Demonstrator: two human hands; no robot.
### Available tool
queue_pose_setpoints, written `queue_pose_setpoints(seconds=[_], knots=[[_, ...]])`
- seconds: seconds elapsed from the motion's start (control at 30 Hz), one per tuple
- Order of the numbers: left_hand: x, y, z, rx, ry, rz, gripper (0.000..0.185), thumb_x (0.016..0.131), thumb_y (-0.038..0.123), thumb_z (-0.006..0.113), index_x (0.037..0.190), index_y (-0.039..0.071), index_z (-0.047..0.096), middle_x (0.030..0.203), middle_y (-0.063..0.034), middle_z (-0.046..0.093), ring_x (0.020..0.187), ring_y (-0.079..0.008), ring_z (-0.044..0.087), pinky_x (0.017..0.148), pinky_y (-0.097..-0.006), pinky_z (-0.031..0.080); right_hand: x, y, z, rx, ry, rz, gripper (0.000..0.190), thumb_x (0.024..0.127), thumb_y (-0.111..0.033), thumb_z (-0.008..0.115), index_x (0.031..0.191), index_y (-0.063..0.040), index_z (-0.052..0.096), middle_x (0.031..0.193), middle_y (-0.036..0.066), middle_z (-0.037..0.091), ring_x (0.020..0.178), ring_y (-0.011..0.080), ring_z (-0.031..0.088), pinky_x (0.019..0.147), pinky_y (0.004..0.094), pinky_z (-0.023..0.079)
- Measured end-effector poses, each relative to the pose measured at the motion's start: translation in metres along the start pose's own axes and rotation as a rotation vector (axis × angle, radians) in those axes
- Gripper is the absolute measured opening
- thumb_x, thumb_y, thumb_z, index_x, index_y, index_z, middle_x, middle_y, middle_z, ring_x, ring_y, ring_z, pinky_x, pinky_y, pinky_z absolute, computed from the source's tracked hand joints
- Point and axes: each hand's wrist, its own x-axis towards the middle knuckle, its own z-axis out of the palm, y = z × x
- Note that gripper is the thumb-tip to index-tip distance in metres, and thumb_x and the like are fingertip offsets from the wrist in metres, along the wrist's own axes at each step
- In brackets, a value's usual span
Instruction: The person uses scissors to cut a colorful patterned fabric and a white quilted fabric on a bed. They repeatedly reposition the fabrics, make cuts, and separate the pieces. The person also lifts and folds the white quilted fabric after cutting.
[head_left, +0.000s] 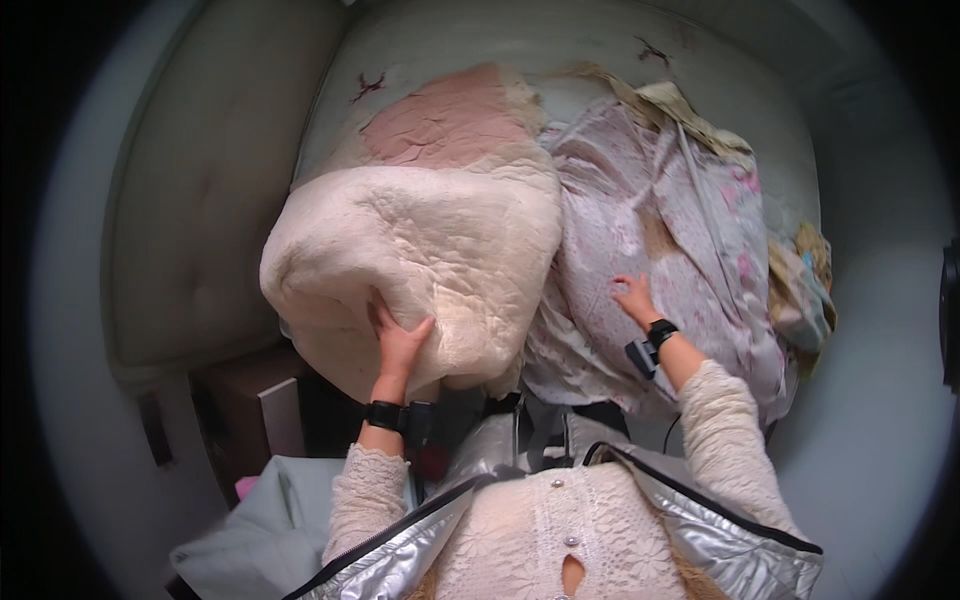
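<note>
A thick cream cotton quilt batt (465, 255) lies bunched and folded over on the left half of the bed. My left hand (401, 345) grips its near side, with the fingers sunk in a fold and partly hidden and the thumb out to the right. Beyond the fold, a pink patch (450, 120) shows on the flat part. My right hand (636, 300) is over a pale floral cloth (607, 217) to the right, fingers loosely bent and apart, with nothing visible in them. Whether it touches the cloth I cannot tell. Each wrist wears a black strap with a small device.
Under the bedding is a pale mattress (465, 37) with dark reddish branch-like marks. A padded grey-beige panel (202, 187) stands along the left. Crumpled patterned fabric (799, 285) hangs at the right edge. Pale grey-green cloth (270, 517) and a brown cabinet (232, 420) are at lower left.
</note>
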Motion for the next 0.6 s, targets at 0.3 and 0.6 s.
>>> queue_pose_setpoints(seconds=[0.3,0.6], knots=[[-0.003,-0.042,0.015,-0.164,-0.179,-0.258,0.075,0.078,0.007,0.056,0.141,0.011,0.016,0.136,-0.0214,0.035,0.12,-0.0391,0.039,0.096,-0.0378,0.037,0.066,0.015,0.036,-0.388,-0.122,0.297,0.029,0.069,-0.031,0.069,0.085,-0.007,0.067,0.103,0.02,0.061,0.106,0.0289,0.049,0.089,0.0365,0.038],[-0.002,-0.062,0.035,-0.067,-0.143,-0.178,0.074,0.078,0.001,0.054,0.142,0.013,0.017,0.134,-0.0225,0.038,0.119,-0.0387,0.041,0.096,-0.0378,0.037,0.053,0.02,-0.021,0.301,0.426,0.265,0.037,0.072,-0.018,0.069,0.101,-0.001,0.055,0.08,0.007,0.058,0.07,0.0151,0.051,0.064,0.0272,0.042]])
